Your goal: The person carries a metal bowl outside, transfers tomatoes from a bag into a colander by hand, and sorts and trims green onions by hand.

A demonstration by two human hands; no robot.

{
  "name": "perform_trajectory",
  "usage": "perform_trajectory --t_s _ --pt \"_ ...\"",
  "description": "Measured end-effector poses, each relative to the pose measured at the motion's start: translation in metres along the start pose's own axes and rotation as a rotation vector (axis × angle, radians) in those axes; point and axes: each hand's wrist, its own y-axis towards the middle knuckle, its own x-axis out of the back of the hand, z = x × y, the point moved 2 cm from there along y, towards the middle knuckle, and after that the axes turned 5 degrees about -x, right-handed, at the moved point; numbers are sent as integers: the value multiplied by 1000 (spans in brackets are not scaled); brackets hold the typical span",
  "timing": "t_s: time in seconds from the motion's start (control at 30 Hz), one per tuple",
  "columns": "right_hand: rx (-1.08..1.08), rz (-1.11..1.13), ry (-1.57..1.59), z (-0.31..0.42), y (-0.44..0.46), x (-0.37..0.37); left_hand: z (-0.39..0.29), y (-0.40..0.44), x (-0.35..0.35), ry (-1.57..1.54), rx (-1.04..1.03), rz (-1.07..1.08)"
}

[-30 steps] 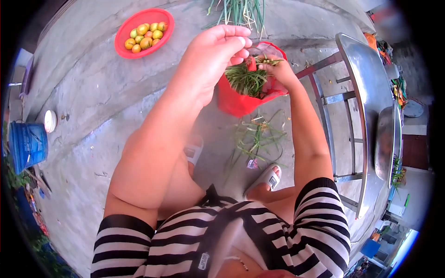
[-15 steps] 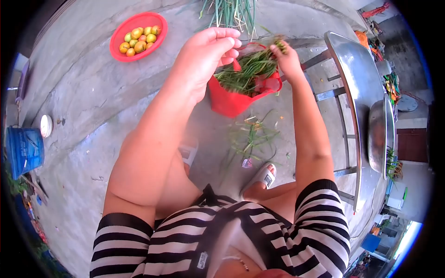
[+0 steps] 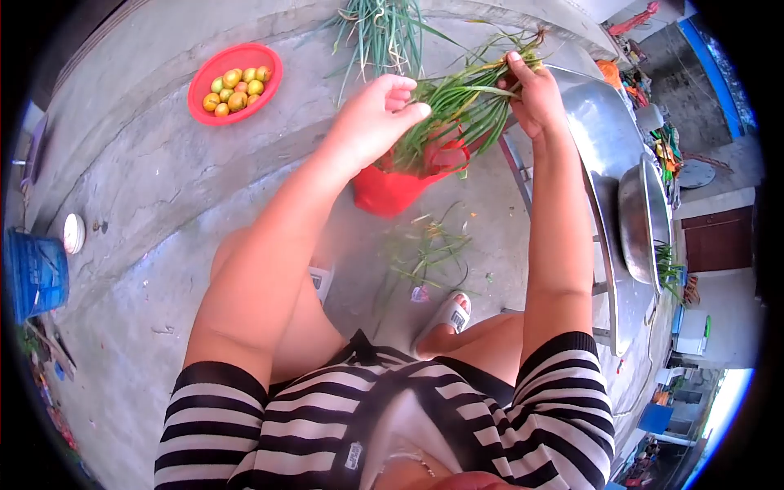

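Observation:
My right hand (image 3: 532, 88) grips a bunch of long green leafy stalks (image 3: 469, 102) by its root end, up at the right. The leaves stretch leftward over a red bag (image 3: 388, 192). Near the leaf ends is my left hand (image 3: 382, 114), its fingers curled and the thumb pointing at the leaves; whether it pinches any leaf is not clear. More greens show at the bag's mouth, partly hidden by the bunch. Loose green stalks (image 3: 429, 249) lie on the concrete floor below the bag.
A red basin (image 3: 196, 94) of yellow-green round fruit stands at the upper left, beside a pile of long green onions (image 3: 380, 37). A metal table (image 3: 600, 155) with a steel bowl (image 3: 637, 216) is on the right. A blue bucket (image 3: 37, 278) stands far left.
My right hand has lifted the bunch of greens up out of the red bag and to the right. My left hand has moved slightly lower, beside the leaves. The view has shifted a little.

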Motion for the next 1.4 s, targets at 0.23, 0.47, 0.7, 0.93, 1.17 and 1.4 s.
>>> perform_trajectory --t_s 0.23,0.47,0.7,0.93,1.17,1.4 --pt "-163 197 -44 58 -83 -19 -23 -9 -29 -16 -199 239" --pt "-320 370 147 2 -127 -16 -26 -63 -80 -733 411 696" --pt "129 -135 -505 -41 -152 29 27 -60 -94 -794 612 390" --pt "107 238 -403 -65 -200 -10 54 -55 -104 -883 766 154" --pt "-52 233 -469 -71 -202 10 63 -38 -92 -798 792 11" --pt "-278 166 317 -63 -193 71 77 -13 -57 -761 645 -163"
